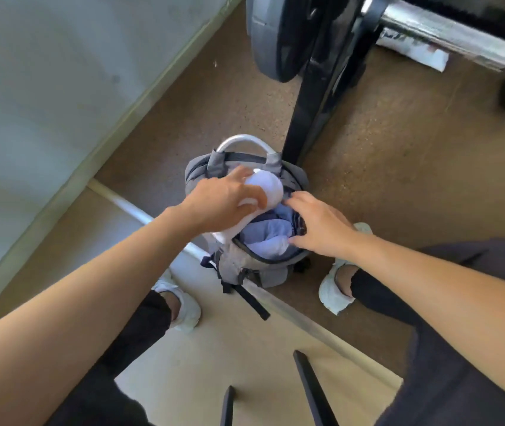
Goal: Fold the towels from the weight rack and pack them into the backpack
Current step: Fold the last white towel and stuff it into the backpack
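A grey backpack (pixel 242 267) stands open on the floor between my feet. My left hand (pixel 223 201) is shut on a rolled white towel (pixel 268 187) and holds it over the far left of the opening. Folded pale blue and white towels (pixel 268 238) lie inside the bag. My right hand (pixel 322 226) rests on the right rim of the opening, fingers spread against the edge and the cloth inside. The weight rack's black upright (pixel 316 109) rises just behind the bag.
A grey weight plate (pixel 276 35) and a steel bar (pixel 454 35) hang on the rack at the top. A white bundle (pixel 417 50) lies under the bar. A wall runs along the left. A metal floor strip (pixel 291 315) crosses under the bag. My white shoes flank the backpack.
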`<state>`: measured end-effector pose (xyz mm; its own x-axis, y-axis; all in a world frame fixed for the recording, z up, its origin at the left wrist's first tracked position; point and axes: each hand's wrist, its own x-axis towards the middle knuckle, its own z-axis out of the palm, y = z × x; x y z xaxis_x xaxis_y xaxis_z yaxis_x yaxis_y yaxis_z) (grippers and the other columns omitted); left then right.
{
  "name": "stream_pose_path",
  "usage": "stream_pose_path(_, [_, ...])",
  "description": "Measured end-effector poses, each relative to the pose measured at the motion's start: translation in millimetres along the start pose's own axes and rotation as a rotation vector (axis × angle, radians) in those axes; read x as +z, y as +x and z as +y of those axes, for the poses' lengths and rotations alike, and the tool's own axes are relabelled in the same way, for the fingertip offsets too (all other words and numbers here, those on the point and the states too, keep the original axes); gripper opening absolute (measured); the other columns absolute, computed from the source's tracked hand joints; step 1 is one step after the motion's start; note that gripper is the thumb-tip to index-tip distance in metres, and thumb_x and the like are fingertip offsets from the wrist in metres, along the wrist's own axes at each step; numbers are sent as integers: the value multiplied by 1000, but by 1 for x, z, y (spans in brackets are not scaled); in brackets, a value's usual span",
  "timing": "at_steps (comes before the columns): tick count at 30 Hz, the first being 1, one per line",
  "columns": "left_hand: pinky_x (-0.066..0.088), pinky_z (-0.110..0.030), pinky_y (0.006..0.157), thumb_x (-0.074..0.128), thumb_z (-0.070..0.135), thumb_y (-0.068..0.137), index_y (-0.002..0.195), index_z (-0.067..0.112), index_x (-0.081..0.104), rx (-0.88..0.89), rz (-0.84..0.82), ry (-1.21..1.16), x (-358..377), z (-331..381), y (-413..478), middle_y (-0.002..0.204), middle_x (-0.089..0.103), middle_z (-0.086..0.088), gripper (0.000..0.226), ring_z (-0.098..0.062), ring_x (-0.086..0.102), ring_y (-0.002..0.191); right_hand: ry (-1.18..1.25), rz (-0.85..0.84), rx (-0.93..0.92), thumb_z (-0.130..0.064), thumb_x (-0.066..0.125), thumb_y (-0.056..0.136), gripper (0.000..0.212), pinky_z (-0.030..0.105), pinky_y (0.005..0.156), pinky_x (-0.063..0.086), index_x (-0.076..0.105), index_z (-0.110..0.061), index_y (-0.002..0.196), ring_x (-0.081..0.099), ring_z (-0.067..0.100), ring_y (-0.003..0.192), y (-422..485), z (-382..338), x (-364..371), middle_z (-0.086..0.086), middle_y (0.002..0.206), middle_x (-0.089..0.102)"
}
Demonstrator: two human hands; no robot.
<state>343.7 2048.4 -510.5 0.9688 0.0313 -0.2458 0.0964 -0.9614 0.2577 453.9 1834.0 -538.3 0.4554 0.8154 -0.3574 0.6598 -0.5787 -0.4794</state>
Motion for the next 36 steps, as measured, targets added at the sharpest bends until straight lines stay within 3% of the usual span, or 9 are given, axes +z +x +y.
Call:
stream_pose_path(4, [36, -35, 62, 53, 43, 100, 134, 47, 54, 110, -221, 163, 42, 6, 44, 152, 35, -6, 34, -27, 53, 71, -66, -51, 48, -38, 84, 76, 109, 44, 111, 40, 15, -18, 158, 24, 24, 149, 6, 10, 5, 0, 164, 17])
stream_pose_path(7, [39, -37, 61, 59, 41, 97, 146, 48, 40, 200, -328, 253, 85, -3, 63, 155, 26, -10, 53, -31, 62, 81, -35, -85, 87, -36, 84, 78, 124, 42, 120, 28, -7, -22, 160, 5, 18, 156, 9, 15, 5, -4, 169, -1])
stream_pose_path(15, [50, -43, 75, 47, 24, 105, 159, 49, 11, 330, -485, 459, 147, -12, 99, 168, 6, -11, 70, -35, 58, 120, 14, -109, 94, -33, 87, 76, 130, 42, 119, 30, -13, -23, 159, 2, 16, 156, 18, 23, 2, -9, 168, -12])
stream_pose_path(18, [44, -40, 70, 59, 27, 100, 156, 51, 11, 286, -544, 471, 154, -14, 107, 168, 5, -5, 78, -34, 58, 118, 1, -129, 113, -34, 90, 71, 137, 45, 121, 27, -14, -24, 159, -2, 17, 156, 20, 27, 1, -8, 168, -13])
stream_pose_path(21, [54, -44, 75, 68, 22, 95, 151, 49, 15, 210, -582, 422, 166, -18, 112, 167, 3, -2, 82, -38, 62, 115, -11, -149, 123, -35, 90, 70, 138, 47, 121, 26, -16, -25, 159, -4, 19, 156, 20, 28, 2, -9, 167, -16])
stream_pose_path(27, [52, -53, 92, 61, 19, 98, 147, 45, 24, 66, -611, 304, 172, -11, 112, 164, 11, -1, 67, -42, 51, 127, 18, -116, 128, -34, 92, 68, 134, 48, 110, 41, -6, -28, 159, 22, 26, 150, 22, 28, -1, -13, 164, -2])
stream_pose_path(31, [39, -56, 102, 65, 27, 86, 147, 38, 27, 52, -436, 159, 171, -13, 93, 146, 29, -9, 73, -40, 41, 128, 55, -62, 201, -33, 92, 67, 123, 43, 92, 52, 7, -37, 155, 47, 27, 113, 22, 29, 2, 0, 125, 19])
stream_pose_path(33, [33, -54, 103, 71, 46, 76, 146, 26, 30, -58, -302, 70, 171, -8, 82, 139, 36, -10, 84, -38, 40, 128, 92, -111, 237, -32, 92, 68, 125, 44, 92, 53, 2, -42, 155, 51, 26, 104, 21, 30, 3, 0, 124, 19])
stream_pose_path(36, [27, -62, 108, 73, 65, 64, 152, 30, 17, -319, -273, -69, 170, 14, 77, 148, 39, -4, 110, -42, 33, 137, 110, -175, 243, -28, 90, 70, 128, 46, 90, 55, -6, -46, 153, 58, 28, 102, 20, 28, 6, 2, 140, 19])
